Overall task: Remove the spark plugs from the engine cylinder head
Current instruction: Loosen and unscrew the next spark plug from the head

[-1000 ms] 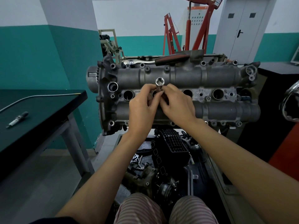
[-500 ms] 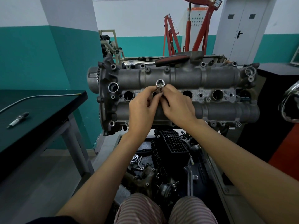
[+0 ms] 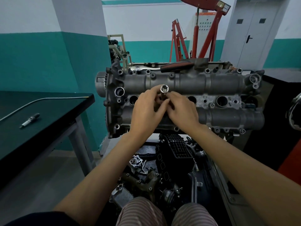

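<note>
Judging from largest to smallest, the engine cylinder head point(image 3: 187, 101) is seen mounted ahead as a heavy, rigid casting that will not shift, its row of plug wells open between the cam housings. A ratchet point(image 3: 162, 68) is laid along its far edge. The long socket point(image 3: 164, 92) stands in the second well, stiff, smooth steel, likely slippery, pinched near its top by the fingertips of the left hand point(image 3: 145, 110) and right hand point(image 3: 182, 110), both closed around it. One spark plug point(image 3: 30, 120) lies on the table point(image 3: 48, 115); its ceramic is judged fragile, so the metal shell is best gripped
</note>
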